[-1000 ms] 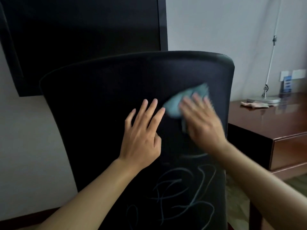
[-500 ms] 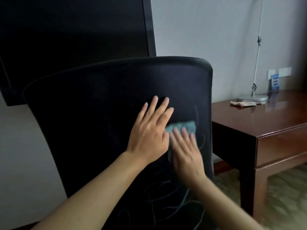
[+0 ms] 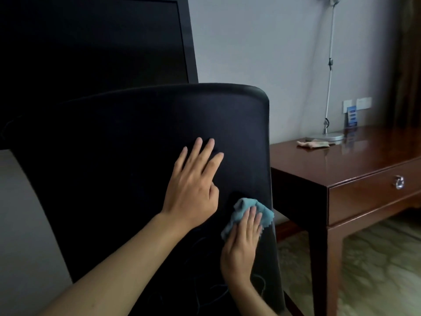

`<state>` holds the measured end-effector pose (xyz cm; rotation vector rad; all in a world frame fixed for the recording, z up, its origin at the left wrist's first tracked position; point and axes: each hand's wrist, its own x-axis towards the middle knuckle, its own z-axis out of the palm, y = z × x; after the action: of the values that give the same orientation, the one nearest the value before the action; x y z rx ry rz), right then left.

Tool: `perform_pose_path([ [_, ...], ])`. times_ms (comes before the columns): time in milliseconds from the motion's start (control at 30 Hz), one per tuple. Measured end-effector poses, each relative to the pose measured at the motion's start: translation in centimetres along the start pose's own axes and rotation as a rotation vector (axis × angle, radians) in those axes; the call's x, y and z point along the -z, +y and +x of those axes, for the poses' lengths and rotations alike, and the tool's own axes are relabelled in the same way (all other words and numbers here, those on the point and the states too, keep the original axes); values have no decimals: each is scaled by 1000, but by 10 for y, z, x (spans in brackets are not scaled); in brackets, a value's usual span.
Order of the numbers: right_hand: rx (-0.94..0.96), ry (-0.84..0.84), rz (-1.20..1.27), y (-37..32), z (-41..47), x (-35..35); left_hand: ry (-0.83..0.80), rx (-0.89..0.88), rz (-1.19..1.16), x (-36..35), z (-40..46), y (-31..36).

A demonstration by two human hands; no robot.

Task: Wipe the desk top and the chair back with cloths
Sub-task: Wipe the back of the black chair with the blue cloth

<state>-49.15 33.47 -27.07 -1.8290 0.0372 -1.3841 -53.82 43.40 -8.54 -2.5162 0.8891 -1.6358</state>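
right hand [image 3: 241,245] presses blue cloth [image 3: 245,208] on chair back [image 3: 136,137]

Black chair back [image 3: 136,156], seemingly faint scribbles; light-blue cloth [image 3: 246,207]

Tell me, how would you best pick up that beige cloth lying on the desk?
Pinch the beige cloth from above at its raised middle fold. It lies limp and crumpled on the desk, beside the lamp base, so probably no edge offers purchase.

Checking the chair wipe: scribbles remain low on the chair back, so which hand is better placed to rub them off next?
The right hand. It already presses the blue cloth against the chair back, just above the faint scribbles. The left hand lies flat higher up with no cloth.
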Motion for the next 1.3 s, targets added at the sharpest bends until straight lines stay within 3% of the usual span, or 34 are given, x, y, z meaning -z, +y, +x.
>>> perform_pose_path([
  [67, -39, 28, 29, -15, 15, -4, -28, 8, 12, -1, -8, -3],
  [333, 315, 82, -20, -85, 152, 11, -32, 65, -3, 8, -30, -20],
  [633, 693, 137, -40, -173, 140, -22, 136, 452, -128, 25, -97, -69],
  [700, 846, 14, -25, -182, 103, -44, 193, 562, -195, 29, -110, -81],
  [800, 1079, -350, -44, -151, 12, -69, 191, 685, -259, 35, -137, -91],
  [867, 1197, -538, -131, -114, -39, -66, 117, 645, -238, 37, -152, -92],
  [967, 1279, -606, -253, -85, -64, -53, -23, 547, -187, 36, -170, -93],
  [1067, 1186, -552, -235, -96, -34, -41, -59, 502, -201, 34, -163, -91],
  [1300, 607, -74, -185, -69, 85, 17, -21, 254, -152, 25, -116, -72],
])
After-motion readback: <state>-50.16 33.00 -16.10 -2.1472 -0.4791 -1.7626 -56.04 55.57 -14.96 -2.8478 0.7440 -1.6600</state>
